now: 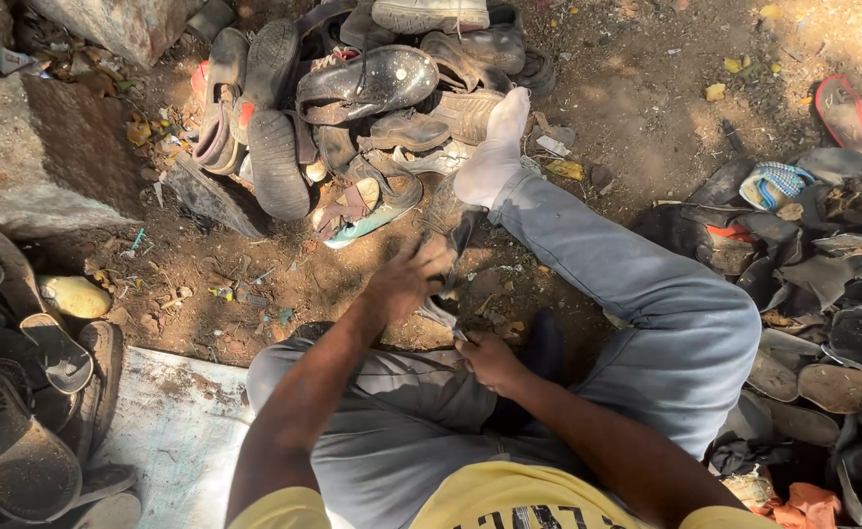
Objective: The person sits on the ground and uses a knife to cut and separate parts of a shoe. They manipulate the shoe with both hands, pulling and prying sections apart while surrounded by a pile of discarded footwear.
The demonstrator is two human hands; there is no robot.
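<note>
I sit on the dirt ground in grey trousers (646, 304), one leg stretched out with a white sock (494, 157) on the foot. My left hand (406, 279) is blurred and grips the upper end of a dark, worn strip of footwear (460, 240) between my knees. My right hand (490, 358) pinches its lower end near my lap. What exactly the piece is cannot be made out.
A heap of old shoes and sandals (352, 108) lies ahead, more worn soles (823, 294) pile at the right and sandals (29, 392) at the left. Stone blocks (39, 147) stand at the upper left. A pale board (181, 431) lies beside my left knee.
</note>
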